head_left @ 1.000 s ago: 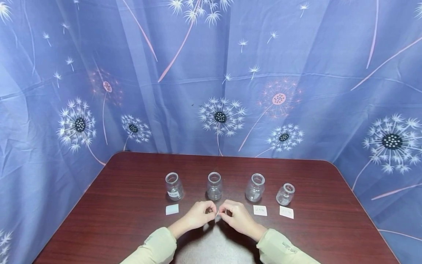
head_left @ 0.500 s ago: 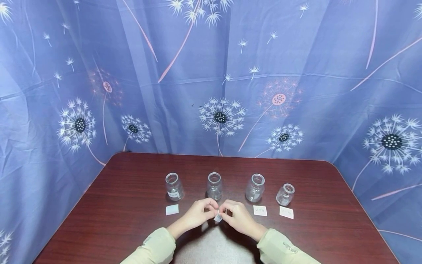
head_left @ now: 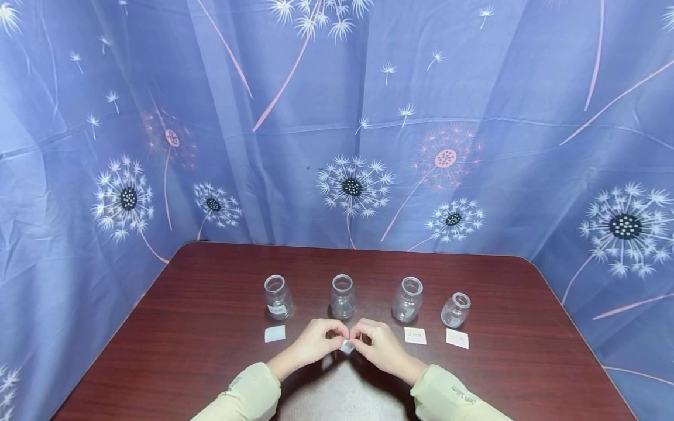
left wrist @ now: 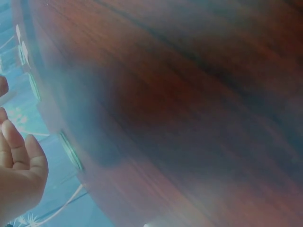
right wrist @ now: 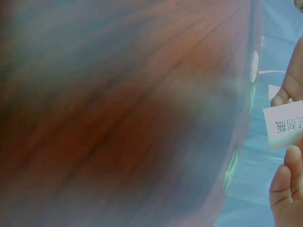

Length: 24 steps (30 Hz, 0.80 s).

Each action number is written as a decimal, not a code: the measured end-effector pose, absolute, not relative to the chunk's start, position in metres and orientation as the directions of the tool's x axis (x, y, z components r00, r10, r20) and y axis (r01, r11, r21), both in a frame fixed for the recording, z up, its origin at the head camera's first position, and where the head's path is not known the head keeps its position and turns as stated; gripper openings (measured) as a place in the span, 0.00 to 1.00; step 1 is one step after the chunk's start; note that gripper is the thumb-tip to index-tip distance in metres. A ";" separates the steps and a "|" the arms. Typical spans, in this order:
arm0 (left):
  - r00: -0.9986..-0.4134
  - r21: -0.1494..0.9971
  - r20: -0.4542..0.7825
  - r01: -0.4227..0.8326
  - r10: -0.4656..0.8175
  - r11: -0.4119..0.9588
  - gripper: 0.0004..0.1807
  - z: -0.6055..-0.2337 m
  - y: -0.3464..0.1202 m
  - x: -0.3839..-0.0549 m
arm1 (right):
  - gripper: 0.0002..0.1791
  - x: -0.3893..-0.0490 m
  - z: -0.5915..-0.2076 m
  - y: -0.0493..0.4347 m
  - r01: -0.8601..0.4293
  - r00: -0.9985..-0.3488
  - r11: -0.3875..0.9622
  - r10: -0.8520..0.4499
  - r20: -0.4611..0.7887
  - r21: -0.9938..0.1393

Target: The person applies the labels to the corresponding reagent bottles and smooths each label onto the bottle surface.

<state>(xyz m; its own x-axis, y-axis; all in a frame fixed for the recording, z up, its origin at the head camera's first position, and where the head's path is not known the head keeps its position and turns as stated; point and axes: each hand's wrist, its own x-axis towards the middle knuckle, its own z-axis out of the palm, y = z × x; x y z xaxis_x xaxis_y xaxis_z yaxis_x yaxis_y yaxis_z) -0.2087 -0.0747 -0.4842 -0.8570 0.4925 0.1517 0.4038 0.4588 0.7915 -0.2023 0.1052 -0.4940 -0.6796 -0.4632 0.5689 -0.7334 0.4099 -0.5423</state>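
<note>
A small white paper label (head_left: 346, 347) is held between both hands near the middle of the table. The left hand (head_left: 318, 341) pinches it from one side. From the other side, thumb and forefinger of the right hand (head_left: 383, 346) pinch it too. Handwritten characters show on the label (right wrist: 284, 124) in the right wrist view. Just beyond the hands stands a clear glass jar (head_left: 343, 301). In the left wrist view the left hand (left wrist: 21, 170) shows only partly, its curled fingers at the edge, and the label is not clearly seen there.
On the dark red table (head_left: 221, 280), a labelled jar (head_left: 279, 299) stands left, a jar (head_left: 408, 301) and a smaller jar (head_left: 455, 311) right. A pale blue slip (head_left: 275, 334) and two written labels, the nearer one (head_left: 415, 335) and the farther-right one (head_left: 457, 338), lie before them.
The label between the fingers has turned from nearly edge-on to showing its face. The left fingers have shifted slightly on it; the right hand stays almost in place.
</note>
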 end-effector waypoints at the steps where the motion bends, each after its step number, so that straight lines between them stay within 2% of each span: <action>1: -0.858 0.788 0.153 0.406 0.491 0.464 0.06 -0.484 -0.075 -0.209 | 0.08 -0.202 -0.494 0.105 -0.731 -0.682 0.410 -0.463 0.567 -0.545; 13: -0.900 0.771 0.156 0.368 0.406 0.519 0.07 -0.484 -0.079 -0.213 | 0.11 -0.207 -0.484 0.113 -0.736 -0.677 0.368 -0.394 0.622 -0.568; 19: -0.919 0.772 0.165 0.346 0.358 0.533 0.07 -0.486 -0.079 -0.214 | 0.09 -0.198 -0.460 0.116 -0.655 -0.755 0.368 -0.344 0.558 -0.660; 24: -0.921 0.764 0.143 0.335 0.361 0.552 0.07 -0.489 -0.079 -0.217 | 0.10 -0.194 -0.445 0.119 -0.634 -0.773 0.389 -0.306 0.555 -0.668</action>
<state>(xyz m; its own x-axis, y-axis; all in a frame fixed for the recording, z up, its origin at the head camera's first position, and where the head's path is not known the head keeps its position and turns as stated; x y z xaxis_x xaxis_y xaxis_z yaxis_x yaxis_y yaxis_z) -0.2168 -0.0787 -0.4893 -0.9214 0.3613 0.1431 0.3350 0.5518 0.7637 -0.1937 0.1193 -0.4445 -0.7733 -0.3058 0.5554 -0.6339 0.3892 -0.6683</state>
